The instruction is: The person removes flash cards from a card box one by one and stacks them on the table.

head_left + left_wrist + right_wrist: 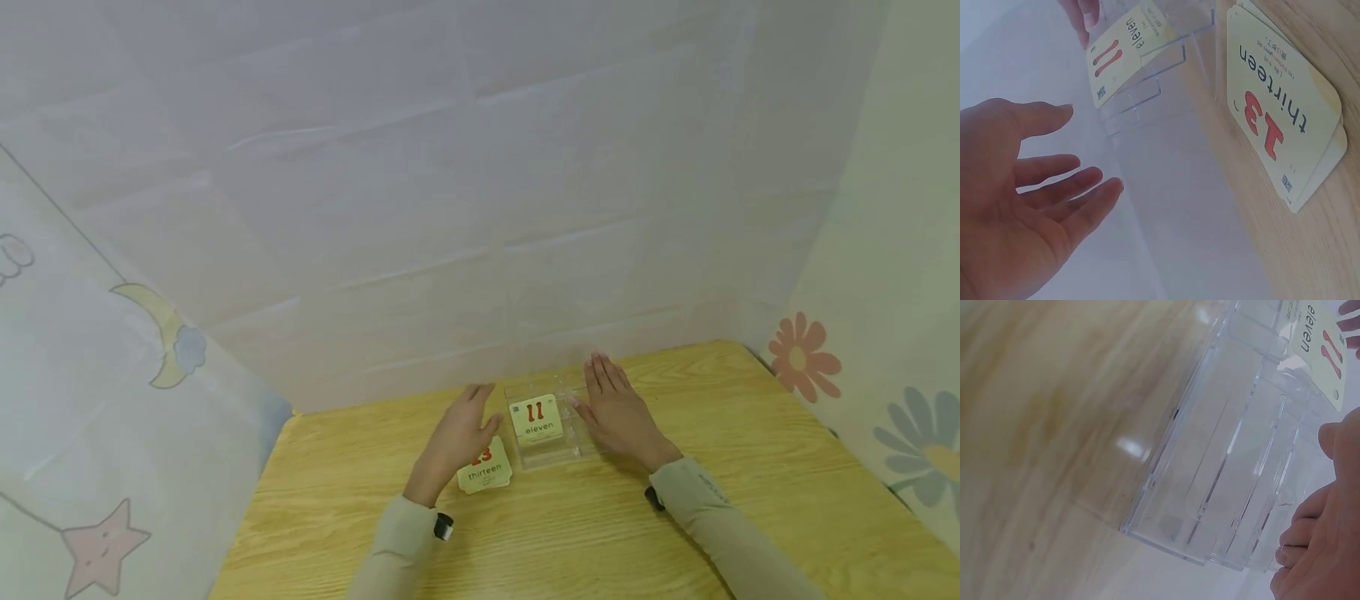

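Observation:
A clear plastic stepped holder stands near the far side of the table, with a card reading "eleven" propped in its left part. My left hand hovers left of the holder, its fingers extended and apart, grasping nothing. It partly covers a stack of cards in the head view; the top one reads "thirteen" and shows plainly in the left wrist view. On the other side, my right hand reaches along the holder's right end with straight fingers, the thumb close to it. Several tiers show in the right wrist view.
The wooden table ends close behind the holder, against a pale cloth wall. Side cloths carry a moon and star on the left and flowers on the right.

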Tool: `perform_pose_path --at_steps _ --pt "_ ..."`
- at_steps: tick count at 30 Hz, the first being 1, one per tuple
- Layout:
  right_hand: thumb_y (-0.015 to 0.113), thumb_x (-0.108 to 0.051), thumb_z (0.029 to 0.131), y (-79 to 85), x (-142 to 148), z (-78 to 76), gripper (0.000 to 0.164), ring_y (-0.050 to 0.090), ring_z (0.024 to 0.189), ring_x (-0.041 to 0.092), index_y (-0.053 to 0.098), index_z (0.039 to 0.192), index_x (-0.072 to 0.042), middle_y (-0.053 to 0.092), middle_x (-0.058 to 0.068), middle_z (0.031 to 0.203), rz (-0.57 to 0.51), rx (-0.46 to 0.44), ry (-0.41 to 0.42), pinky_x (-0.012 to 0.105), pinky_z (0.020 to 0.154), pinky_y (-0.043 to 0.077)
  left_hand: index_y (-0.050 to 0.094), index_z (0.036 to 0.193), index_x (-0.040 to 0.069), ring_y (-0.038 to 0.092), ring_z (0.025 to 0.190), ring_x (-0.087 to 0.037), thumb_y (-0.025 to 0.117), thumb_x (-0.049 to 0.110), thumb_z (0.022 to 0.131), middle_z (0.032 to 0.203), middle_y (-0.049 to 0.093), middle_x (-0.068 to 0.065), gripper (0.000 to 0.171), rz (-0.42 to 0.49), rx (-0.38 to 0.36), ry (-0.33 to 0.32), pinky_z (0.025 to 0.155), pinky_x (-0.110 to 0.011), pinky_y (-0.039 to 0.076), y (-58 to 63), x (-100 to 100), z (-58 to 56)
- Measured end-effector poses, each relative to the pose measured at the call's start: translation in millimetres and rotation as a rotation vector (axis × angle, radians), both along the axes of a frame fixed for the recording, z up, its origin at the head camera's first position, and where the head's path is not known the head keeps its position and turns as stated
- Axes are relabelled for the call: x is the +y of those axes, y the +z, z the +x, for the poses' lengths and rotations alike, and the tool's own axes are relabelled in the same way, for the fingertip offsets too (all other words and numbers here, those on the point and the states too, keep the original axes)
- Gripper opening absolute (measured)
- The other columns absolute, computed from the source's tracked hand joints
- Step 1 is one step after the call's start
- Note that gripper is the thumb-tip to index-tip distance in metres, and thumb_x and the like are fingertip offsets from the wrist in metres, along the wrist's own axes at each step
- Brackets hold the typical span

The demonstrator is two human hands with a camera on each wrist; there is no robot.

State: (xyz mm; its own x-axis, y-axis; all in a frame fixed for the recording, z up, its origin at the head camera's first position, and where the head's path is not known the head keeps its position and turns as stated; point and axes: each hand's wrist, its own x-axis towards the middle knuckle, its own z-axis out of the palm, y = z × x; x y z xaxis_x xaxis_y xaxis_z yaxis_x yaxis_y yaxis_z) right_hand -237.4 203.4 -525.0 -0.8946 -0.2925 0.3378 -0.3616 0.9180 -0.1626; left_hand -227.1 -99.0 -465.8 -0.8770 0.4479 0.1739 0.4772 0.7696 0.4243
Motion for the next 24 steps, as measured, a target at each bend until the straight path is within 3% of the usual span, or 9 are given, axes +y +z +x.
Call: perform_pose_path --at_steps 7,11,14,18,24 --pt "0.051 -0.037 0.111 3.1 -2.1 1.9 0.075 0.02 0.16 0.049 0.027 0.159 0.016 0.023 0.036 0.168 0.004 0.005 -0.006 0.063 0.131 0.022 0.047 0.155 0.001 0.053 0.146 -0.033 0.062 0.027 0.107 0.158 0.052 -0.017 0.057 -0.111 0.101 -0.012 0.118 -0.044 0.05 1.2 9.0 -6.0" --pt "0.049 -0.038 0.112 1.0 -2.7 1.6 0.075 0.018 0.161 0.049 0.027 0.159 0.016 0.021 0.035 0.17 -0.005 -0.019 -0.007 0.063 0.132 0.02 0.048 0.155 0.002 0.063 0.136 -0.031 0.062 0.025 0.108 0.164 0.047 -0.016 0.055 -0.16 0.119 -0.021 0.104 -0.04 0.06 -2.6 14.4 -6.6" --pt "0.048 -0.039 0.112 0.7 -2.3 1.3 0.075 0.017 0.162 0.049 0.026 0.159 0.015 0.019 0.034 0.17 -0.009 -0.031 -0.005 0.063 0.132 0.02 0.048 0.156 0.002 0.062 0.137 -0.031 0.061 0.027 0.109 0.166 0.044 -0.017 0.055 -0.194 0.126 -0.033 0.1 -0.039 0.062 -5.0 18.7 -5.7" --pt "0.048 -0.039 0.112 1.9 -2.4 1.7 0.075 0.017 0.161 0.049 0.026 0.16 0.015 0.017 0.034 0.171 -0.011 -0.035 -0.004 0.063 0.132 0.02 0.046 0.158 0.004 0.047 0.152 -0.032 0.058 0.031 0.11 0.168 0.041 -0.015 0.057 -0.231 0.138 -0.039 0.114 -0.043 0.054 -8.7 24.2 -5.7" --pt "0.049 -0.039 0.112 2.3 -1.6 1.5 0.075 0.019 0.161 0.049 0.027 0.159 0.015 0.02 0.034 0.17 0.005 -0.022 -0.008 0.063 0.131 0.021 0.044 0.159 0.006 0.045 0.154 -0.033 0.058 0.03 0.11 0.166 0.043 -0.016 0.057 -0.297 0.191 -0.044 0.118 -0.044 0.051 -11.8 32.5 -2.9"
